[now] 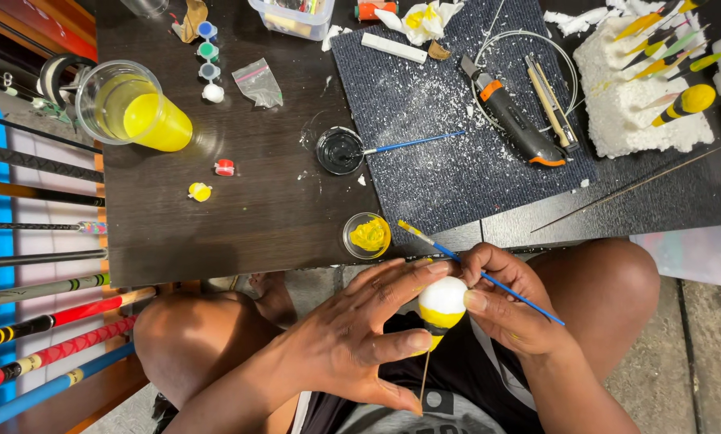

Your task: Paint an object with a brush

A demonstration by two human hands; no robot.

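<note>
A foam fishing float (442, 304), white on top and yellow below, sat on a thin stick between the person's two hands, low in the view above the lap and just off the near edge of the dark table (240, 209). The left hand (360, 337) curled around it from the left, forefinger laid over the white top and thumb pressed near the yellow lower end, with the stick running down past the palm. The right hand (509, 305) closed in from the right, its thumb against the float's side, and it gripped a blue-handled paintbrush (489, 277) whose yellow-tipped end pointed up and left toward the table.

Just beyond the brush tip stood a small round pot of yellow paint (367, 235) at the table's edge. Farther back lay a black paint pot (340, 150) with a second blue brush (412, 144) resting across it, at the border of a grey carpet mat (425, 177) dusted with white foam crumbs. A utility knife (511, 120) with orange trim lay on the mat. To the right, a white foam block (618, 104) held several painted floats stuck in on sticks. At the far left stood a clear cup of yellow liquid (135, 108), and fishing rods (39, 321) lay beside the table.
</note>
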